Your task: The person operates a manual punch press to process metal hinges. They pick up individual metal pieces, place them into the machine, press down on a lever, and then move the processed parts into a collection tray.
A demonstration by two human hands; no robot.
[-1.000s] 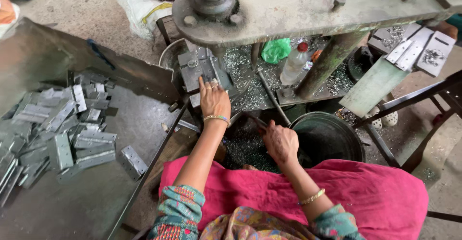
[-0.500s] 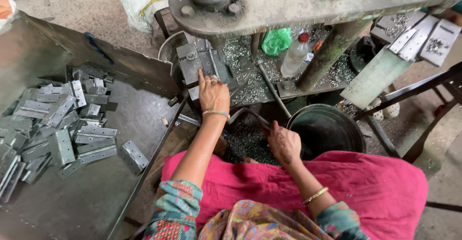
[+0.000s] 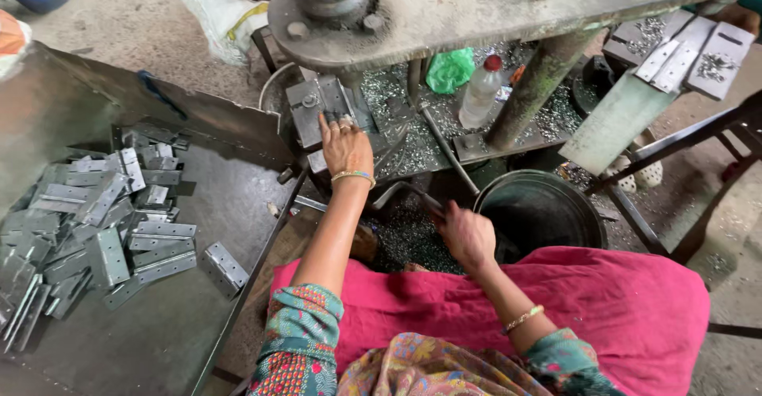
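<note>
Reaching forward, we lay our left hand [image 3: 346, 146] flat, fingers spread, on the grey steel hinge plate [image 3: 317, 104] seated on the press bed, its long axis running away from us. Our right hand [image 3: 467, 236], nearer our lap, stays clenched round the dark lever handle [image 3: 413, 195].
</note>
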